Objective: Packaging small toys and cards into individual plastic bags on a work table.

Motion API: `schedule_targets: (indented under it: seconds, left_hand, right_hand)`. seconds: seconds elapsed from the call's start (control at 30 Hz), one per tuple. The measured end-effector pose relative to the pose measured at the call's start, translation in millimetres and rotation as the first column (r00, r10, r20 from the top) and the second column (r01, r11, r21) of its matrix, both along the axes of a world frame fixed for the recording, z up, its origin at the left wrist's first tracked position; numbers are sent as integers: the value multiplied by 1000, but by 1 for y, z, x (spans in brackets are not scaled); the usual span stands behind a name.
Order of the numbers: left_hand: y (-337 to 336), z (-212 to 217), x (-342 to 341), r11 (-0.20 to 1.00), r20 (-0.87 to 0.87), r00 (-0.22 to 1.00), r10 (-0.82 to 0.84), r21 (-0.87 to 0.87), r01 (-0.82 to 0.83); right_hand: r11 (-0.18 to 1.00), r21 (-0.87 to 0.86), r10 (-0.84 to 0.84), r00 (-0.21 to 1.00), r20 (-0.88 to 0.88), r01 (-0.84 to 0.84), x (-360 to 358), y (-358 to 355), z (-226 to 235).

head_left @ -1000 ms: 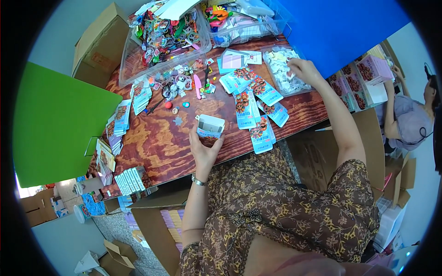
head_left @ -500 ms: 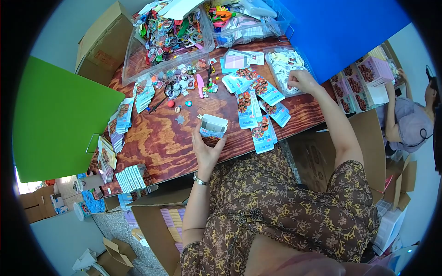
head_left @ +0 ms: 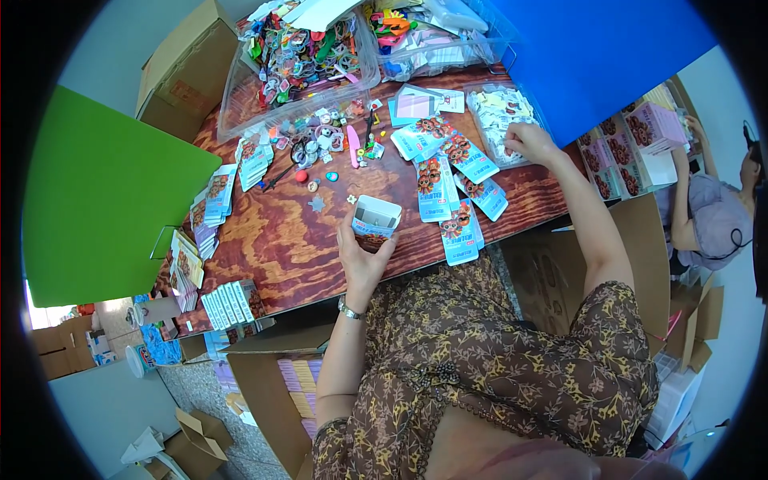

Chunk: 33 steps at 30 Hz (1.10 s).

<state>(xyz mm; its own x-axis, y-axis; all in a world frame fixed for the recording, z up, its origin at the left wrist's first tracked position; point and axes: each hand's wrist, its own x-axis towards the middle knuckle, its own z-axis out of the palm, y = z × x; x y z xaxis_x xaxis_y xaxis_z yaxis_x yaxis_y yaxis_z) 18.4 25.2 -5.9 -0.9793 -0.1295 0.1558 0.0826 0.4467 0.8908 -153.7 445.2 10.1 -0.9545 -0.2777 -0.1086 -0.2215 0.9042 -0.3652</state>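
Note:
My left hand [head_left: 364,260] grips a small printed carton [head_left: 374,222] by its sides at the table's near edge; its top is open toward me. Over a shallow clear tray [head_left: 546,152] of small white packets [head_left: 498,112], my right hand [head_left: 530,146] is closed, fingertips pinched together. Whatever lies between those fingertips is too small or hidden to make out. Between the hands, several blue-and-white printed cards [head_left: 433,192] with brown-red pictures lie fanned out in overlapping piles.
Loose trinkets and a pink comb-like piece [head_left: 354,146] lie past the carton. Behind stand clear bins [head_left: 232,120] of colourful small items. Card stacks [head_left: 218,196] line the left, beside a green panel [head_left: 112,200]. A blue panel [head_left: 608,64] rises right; another person [head_left: 712,208] works beyond.
The view has shifted slightly, moving the scene a little. My left hand still holds the carton, and my right hand stays pinched over the tray of packets.

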Motion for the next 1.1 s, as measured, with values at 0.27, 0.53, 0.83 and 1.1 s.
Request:
schedule_targets:
  seconds: [0.27,0.53,0.83,1.1]
  left_hand:
    - [9,6,-6,989,-83,996,-19,-146,7]
    - [11,6,-4,986,-132,991,-31,-164,9]
    - [12,8,-3,990,-78,997,-25,-142,13]
    - [16,9,-7,997,-125,991,-38,-72,29]
  right_hand:
    - [953,-273,-108,989,103,132,-11,12,30]
    - [986,163,48,986,-160,-22,6,-9,1]
    - [994,8,-105,988,-112,106,0,2,23]
    - [987,-159,-26,962,-271,-19,-4,6,31]
